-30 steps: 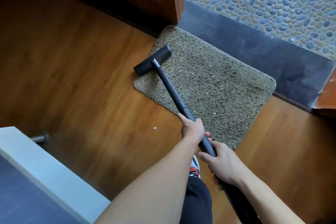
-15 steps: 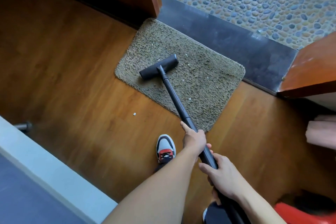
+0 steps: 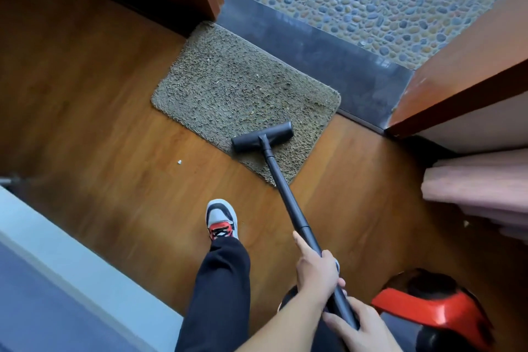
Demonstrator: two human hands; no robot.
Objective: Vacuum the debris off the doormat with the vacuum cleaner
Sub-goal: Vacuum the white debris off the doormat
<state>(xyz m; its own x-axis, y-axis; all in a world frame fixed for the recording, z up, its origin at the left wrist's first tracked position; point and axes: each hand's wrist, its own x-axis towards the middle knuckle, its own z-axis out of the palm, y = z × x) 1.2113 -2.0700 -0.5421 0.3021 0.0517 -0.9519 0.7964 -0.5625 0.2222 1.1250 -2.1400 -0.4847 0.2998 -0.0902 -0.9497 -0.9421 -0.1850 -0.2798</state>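
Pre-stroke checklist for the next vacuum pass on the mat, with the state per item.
1. Grip: left hand and right hand are both curled round the wand. Ok.
2. Head contact: the vacuum head sits on the doormat by its near edge. Ok.
3. Mat clean: pale flecks lie on the far half. Not ok.
4. Surroundings: a white scrap lies on the wood floor, left of the mat. Not ok.
5. Foot clear: the shoe is left of the wand and apart from it. Ok.
6. Suction on: cannot tell.
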